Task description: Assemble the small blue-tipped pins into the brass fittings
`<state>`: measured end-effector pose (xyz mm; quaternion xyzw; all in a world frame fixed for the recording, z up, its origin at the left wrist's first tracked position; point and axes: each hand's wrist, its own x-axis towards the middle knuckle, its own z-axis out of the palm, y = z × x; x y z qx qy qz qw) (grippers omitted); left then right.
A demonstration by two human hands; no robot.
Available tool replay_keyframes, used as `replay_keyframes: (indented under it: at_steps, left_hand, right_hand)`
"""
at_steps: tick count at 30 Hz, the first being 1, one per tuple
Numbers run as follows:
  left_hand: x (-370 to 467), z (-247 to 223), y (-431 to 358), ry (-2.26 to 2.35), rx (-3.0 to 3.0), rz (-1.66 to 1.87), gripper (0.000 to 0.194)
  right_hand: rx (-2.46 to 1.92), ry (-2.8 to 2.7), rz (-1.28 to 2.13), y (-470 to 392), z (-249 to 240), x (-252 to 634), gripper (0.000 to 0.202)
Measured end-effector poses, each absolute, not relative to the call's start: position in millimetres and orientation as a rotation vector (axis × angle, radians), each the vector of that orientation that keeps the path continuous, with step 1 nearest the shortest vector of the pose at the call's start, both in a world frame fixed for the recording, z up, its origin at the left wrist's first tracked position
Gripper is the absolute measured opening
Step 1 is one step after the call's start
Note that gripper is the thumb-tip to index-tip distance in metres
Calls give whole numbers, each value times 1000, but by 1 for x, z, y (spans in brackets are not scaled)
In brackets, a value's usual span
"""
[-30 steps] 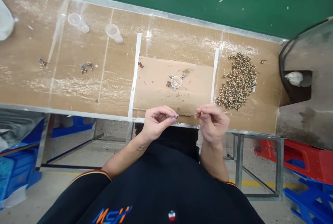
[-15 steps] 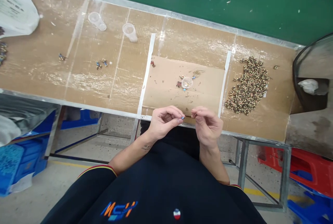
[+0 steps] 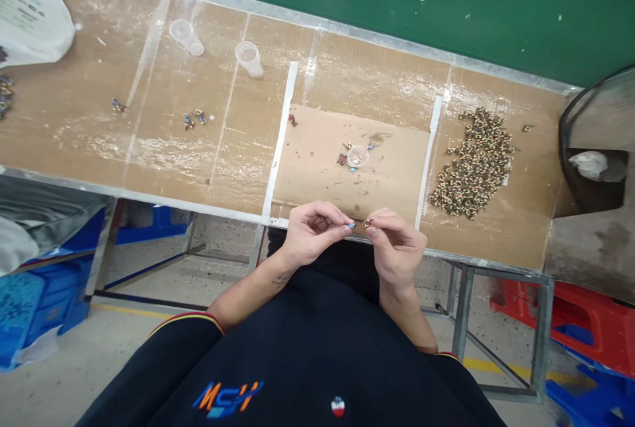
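Between the thumb and forefinger of my left hand [image 3: 313, 234] is a small blue piece [image 3: 351, 225]. My right hand [image 3: 398, 245] pinches a small brownish-gold piece [image 3: 366, 223], a short gap to the right of the blue one. Both hands are over the table's front edge. Beyond them, on a cardboard sheet [image 3: 317, 182], stands a small clear cup [image 3: 358, 156] with a few small dark red, blue and gold pieces around it. A small red figure [image 3: 292, 120] lies near the sheet's upper left corner.
A large pile of small gold and dark pieces [image 3: 473, 162] lies to the right. Two clear plastic cups [image 3: 249, 59] [image 3: 186, 38] lie at the back left. Several small blue-and-gold pieces [image 3: 188, 121] and a white bag [image 3: 37, 17] are farther left.
The fingers of my right hand have shifted, and the brownish-gold piece now shows at their tips. My left hand has hardly moved; more of the blue piece shows.
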<state>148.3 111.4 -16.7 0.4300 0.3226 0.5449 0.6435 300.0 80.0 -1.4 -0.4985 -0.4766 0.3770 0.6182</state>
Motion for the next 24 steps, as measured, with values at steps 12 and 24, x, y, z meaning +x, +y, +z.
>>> replay_keyframes:
  at_steps: [12,24]
  left_hand:
    - [146,-11,114,731,1171,1287,10]
    - [138,-8,117,725,1428,1303,11]
  right_hand:
    - [-1163,-1284,805,79,8,303,17]
    - [-1159,-1361,780,80,9,302,17]
